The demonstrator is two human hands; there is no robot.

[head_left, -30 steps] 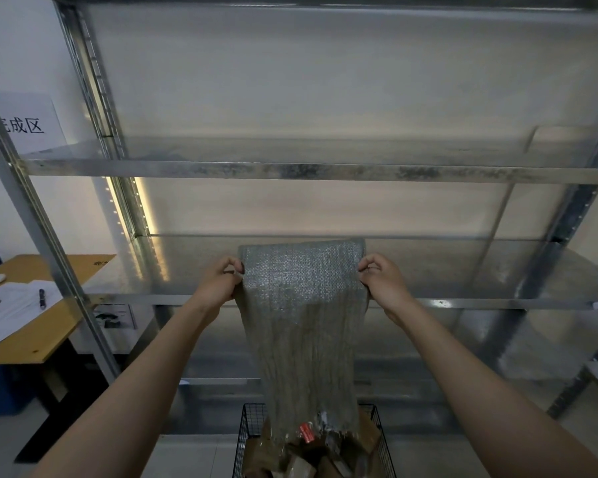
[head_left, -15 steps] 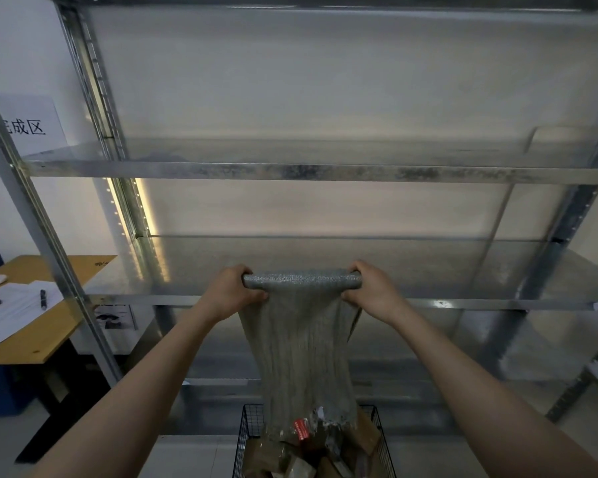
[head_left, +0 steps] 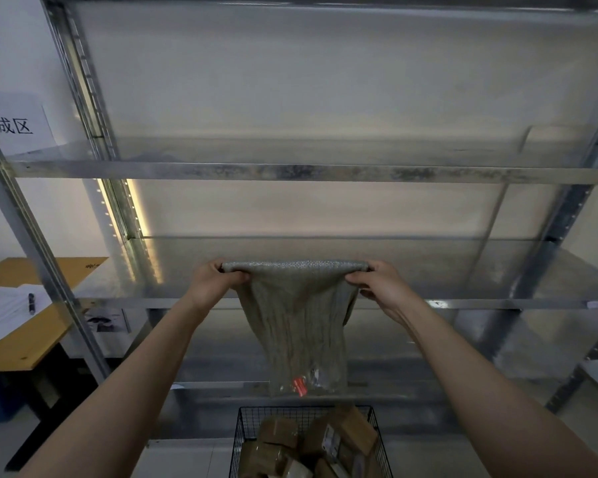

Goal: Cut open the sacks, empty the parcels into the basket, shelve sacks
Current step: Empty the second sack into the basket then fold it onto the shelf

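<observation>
Head view, frame centre: left hand (head_left: 214,282) and right hand (head_left: 377,288), apart, each grip an end of the sack's (head_left: 297,326) rolled top; it hangs limp above the basket (head_left: 256,414) of parcels (head_left: 346,432); emptying looks finished; shelving next probably calls for folding it onto the shelf (head_left: 463,270) behind.

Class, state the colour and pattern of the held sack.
Grey-beige woven weave; the sack shows in the head view.

Grey galvanised metal shelving rack (head_left: 290,172) stands against a white wall (head_left: 56,222). Warm light strip (head_left: 137,232) runs down its rear left upright. Yellow wooden worktop (head_left: 25,346) at left carries white papers (head_left: 4,312) and a dark pen (head_left: 31,302). Pale floor (head_left: 187,460) below.
</observation>
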